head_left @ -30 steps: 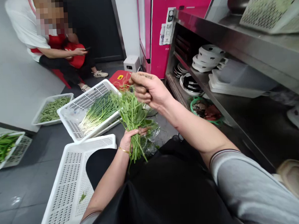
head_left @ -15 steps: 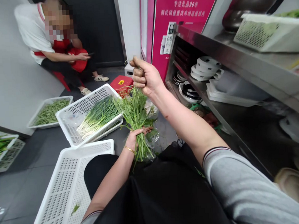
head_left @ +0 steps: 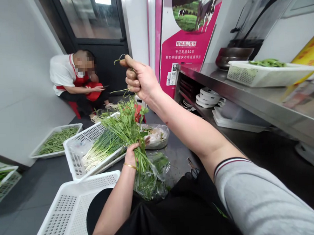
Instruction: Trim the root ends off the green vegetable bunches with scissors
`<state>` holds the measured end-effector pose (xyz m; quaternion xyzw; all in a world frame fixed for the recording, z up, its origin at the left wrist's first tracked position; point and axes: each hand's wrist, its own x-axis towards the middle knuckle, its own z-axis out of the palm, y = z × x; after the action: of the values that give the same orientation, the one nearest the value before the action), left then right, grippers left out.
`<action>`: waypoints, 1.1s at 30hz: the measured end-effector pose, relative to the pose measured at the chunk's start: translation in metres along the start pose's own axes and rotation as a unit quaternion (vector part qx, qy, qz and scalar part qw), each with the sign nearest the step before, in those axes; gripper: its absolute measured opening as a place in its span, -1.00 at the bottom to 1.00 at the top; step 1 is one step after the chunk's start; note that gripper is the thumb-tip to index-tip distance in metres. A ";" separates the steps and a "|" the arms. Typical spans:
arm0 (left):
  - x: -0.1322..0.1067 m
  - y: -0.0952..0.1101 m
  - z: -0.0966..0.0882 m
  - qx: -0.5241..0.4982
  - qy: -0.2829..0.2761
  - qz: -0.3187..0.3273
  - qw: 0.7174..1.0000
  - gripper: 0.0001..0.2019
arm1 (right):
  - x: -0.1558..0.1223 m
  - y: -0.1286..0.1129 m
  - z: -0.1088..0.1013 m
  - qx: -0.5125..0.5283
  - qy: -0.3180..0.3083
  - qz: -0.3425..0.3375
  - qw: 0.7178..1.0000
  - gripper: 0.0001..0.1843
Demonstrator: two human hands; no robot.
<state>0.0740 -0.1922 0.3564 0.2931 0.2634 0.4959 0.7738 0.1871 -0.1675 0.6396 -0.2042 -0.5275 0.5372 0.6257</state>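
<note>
My left hand (head_left: 132, 154) is wrapped round the stems of a bunch of leafy greens (head_left: 127, 122), with the leaves fanning up and away from me. Above the bunch, my right hand (head_left: 139, 78) is closed in a pinch, and thin yellowish stems (head_left: 118, 60) stick out from its fingers. Just below the held bunch, a clear plastic bag (head_left: 152, 181) with more greens rests by my lap. Beyond it on the floor lies another clear bag (head_left: 158, 136) with plant scraps inside.
A white basket (head_left: 71, 150) holds scallions; another basket (head_left: 34, 152) has green beans. A large white basket (head_left: 59, 210) stands at my left knee. Metal shelving (head_left: 204, 76) with dishes runs along the right. A seated person (head_left: 65, 73) is at the back left.
My view has tilted up. The right hand has risen away from the bunch, and thin stems now show in its fingers. The left hand still grips the greens.
</note>
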 end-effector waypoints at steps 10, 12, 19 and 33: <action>-0.078 -0.038 -0.012 -0.073 -0.101 -0.069 0.990 -0.84 | 0.021 0.021 -0.058 -0.091 0.078 -0.004 0.993 -0.49; -0.080 -0.031 -0.016 -0.064 -0.087 -0.059 0.992 -0.77 | 0.010 0.009 -0.078 -0.098 0.091 -0.014 0.991 -0.52; -0.079 -0.017 -0.024 0.001 0.049 -0.066 0.997 -0.79 | -0.121 0.020 -0.169 -0.317 0.082 0.060 0.943 -0.61; -0.087 -0.038 0.039 0.141 0.100 -0.064 0.983 -0.85 | -0.215 0.115 -0.108 -0.513 -0.132 0.035 0.847 -0.90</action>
<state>0.0921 -0.2930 0.3664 0.3308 0.4251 0.4299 0.7246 0.2582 -0.2857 0.4112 -0.4416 -0.7983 0.2332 0.3367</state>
